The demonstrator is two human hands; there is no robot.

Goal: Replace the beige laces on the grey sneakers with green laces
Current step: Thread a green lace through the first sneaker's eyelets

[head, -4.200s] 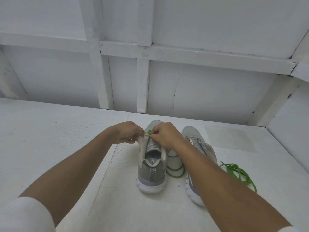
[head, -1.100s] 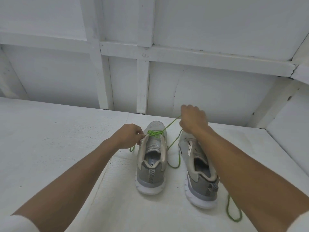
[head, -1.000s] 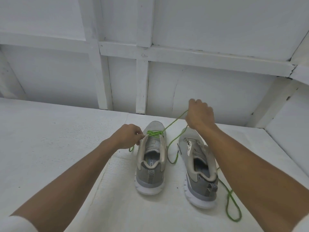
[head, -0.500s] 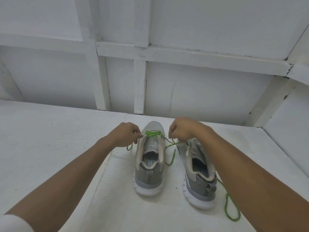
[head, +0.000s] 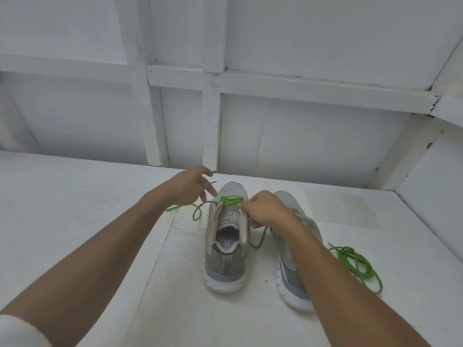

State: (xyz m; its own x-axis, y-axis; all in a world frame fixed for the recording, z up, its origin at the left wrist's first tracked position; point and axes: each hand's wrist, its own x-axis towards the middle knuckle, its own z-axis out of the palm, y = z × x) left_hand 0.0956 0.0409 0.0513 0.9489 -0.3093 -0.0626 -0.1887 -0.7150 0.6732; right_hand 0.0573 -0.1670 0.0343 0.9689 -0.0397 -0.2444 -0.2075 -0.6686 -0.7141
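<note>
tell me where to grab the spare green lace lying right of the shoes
Pinch the spare green lace by the single strand end pointing toward the right sneaker, from above. It lies flat on the white surface, and its middle is overlapping loops that would probably tangle.

The right arm (head: 338, 284) and the left arm (head: 105, 246) are uncovered down to the wrists. The left one wears a plain white sleeve (head: 17, 331) with a soft rounded edge; only a small part shows, in the lower left corner
</note>
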